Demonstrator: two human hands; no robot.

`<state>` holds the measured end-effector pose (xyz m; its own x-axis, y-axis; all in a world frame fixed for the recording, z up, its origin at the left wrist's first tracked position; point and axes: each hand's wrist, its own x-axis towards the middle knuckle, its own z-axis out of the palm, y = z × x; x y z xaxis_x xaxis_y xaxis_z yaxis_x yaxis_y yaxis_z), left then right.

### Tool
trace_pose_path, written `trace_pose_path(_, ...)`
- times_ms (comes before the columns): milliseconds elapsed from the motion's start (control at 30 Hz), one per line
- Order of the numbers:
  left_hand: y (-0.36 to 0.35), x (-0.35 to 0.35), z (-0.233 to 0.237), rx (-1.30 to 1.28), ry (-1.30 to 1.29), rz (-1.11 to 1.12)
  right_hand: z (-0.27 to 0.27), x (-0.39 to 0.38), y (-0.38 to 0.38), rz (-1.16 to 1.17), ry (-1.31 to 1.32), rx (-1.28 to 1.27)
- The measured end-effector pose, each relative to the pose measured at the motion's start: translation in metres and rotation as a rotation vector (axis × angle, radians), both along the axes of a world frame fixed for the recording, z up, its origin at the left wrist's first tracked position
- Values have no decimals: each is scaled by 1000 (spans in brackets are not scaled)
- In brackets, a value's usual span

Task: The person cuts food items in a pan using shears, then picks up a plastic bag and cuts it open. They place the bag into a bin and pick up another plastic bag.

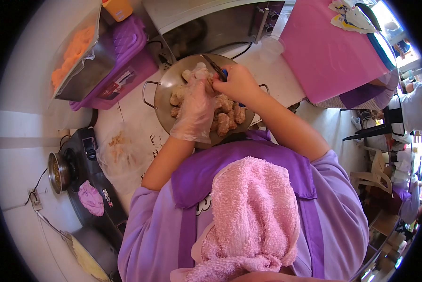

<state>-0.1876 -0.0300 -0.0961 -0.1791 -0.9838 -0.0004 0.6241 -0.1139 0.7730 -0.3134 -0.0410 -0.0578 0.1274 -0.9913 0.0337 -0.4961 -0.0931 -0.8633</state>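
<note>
Over a wide metal pan with two loop handles point(165, 101), my left hand point(192, 110) wears a clear plastic glove. Its fingers are closed around a pale piece of food point(199, 70), mostly hidden by the glove. Brownish, lumpy food pieces point(223, 123) lie in the pan below and beside it. My right hand point(237, 84) is bare and closed on a dark-bladed cutting tool point(213, 65) with a blue part near the grip. The blade points to the far left, close to the left fingertips. Whether it is a knife or scissors I cannot make out.
Behind the pan stands an oven point(211, 30) with a cable. A clear plastic cup point(272, 47) and pink board point(333, 51) are at right. To the left are a purple bin point(128, 61), a plastic bag point(121, 152) and a black stove point(86, 164).
</note>
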Motion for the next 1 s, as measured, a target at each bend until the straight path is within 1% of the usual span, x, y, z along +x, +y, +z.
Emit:
trace_pose_path(67, 3, 1, 4, 44, 76, -38, -3, -1, -2, 18, 30, -1)
trace_pose_path(167, 10, 2, 15, 13, 26, -45, -8, -2, -3, 35, 48, -17)
trace_pose_path(200, 8, 4, 10, 12, 26, -45, -8, -2, -3, 34, 34, -32)
trace_pose_path(233, 3, 7, -1, -87, -144, -36, -6, -2, -3, 33, 35, -33)
trace_pose_path(267, -1, 12, -10, -187, -315, -29, -1, -3, -2, 34, 43, 37)
trace_pose_path(300, -1, 18, -14, -194, -310, -40, 2, -6, -1, 24, 53, 105)
trace_pose_path(367, 0, 18, -18, 56, -37, -175, -26, -9, -11, 24, 4, 102)
trace_pose_path(433, 6, 10, -15, -134, -300, -95, -22, -11, -9, 2, 63, 193)
trace_pose_path(500, 10, 12, 18, 228, 157, -168, -28, -9, -13, -38, 105, 221)
trace_pose_path(533, 7, 10, 16, 216, 165, -206, -24, -9, -11, -26, -7, 235)
trace_pose_path(567, 5, 9, 11, 183, 75, -169, -20, -8, -8, -1, -123, 248)
trace_pose_path(600, 4, 8, 8, 149, -15, -123, -17, -8, -7, -19, -121, 238)
trace_pose_path(633, 4, 7, 8, 140, -14, -136, -13, -8, -6, -17, -149, 285)
trace_pose_path(667, 4, 6, 8, 140, -72, -128, -11, -8, -5, -12, -178, 333)
trace_pose_path(700, 3, 5, 8, 141, -128, -119, -9, -8, -5, -21, -178, 326)
trace_pose_path(800, 6, 4, 16, 175, -182, -163, -4, -12, 0, -1, -105, 262)
trace_pose_path(833, 6, 3, 15, 174, -182, -170, -2, -12, 1, -7, -105, 260)
trace_pose_path(900, 8, 2, 14, 124, -148, -154, 0, -10, 3, -37, 6, 186)
trace_pose_path(933, 8, 3, 14, 123, -148, -156, -2, -9, 3, -40, 7, 186)
trace_pose_path(1000, 9, 4, 15, 181, -110, -163, -9, -8, 0, -10, 82, 69)
